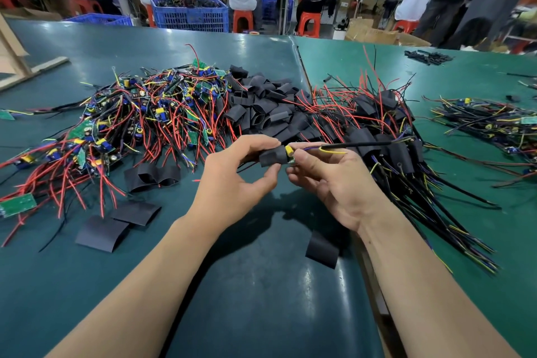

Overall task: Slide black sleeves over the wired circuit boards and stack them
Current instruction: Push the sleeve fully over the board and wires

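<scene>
My left hand [232, 180] pinches a black sleeve [271, 156] between thumb and fingers, above the green table. My right hand [334, 183] pinches the wired circuit board [290, 152] at the sleeve's right end; its yellow part and green edge still show, and its wires trail right. A heap of bare wired boards [139, 122] lies to the left. Behind my hands lies a pile of empty black sleeves [261, 104]. To the right lies the stack of sleeved boards [386, 136] with long wires.
Flat loose sleeves [101, 232] lie front left, and one sleeve [322, 248] lies under my right forearm. Another bundle of wired boards [488, 122] sits far right. A seam [302, 67] splits the table. People sit on red stools beyond, near a blue crate [191, 16].
</scene>
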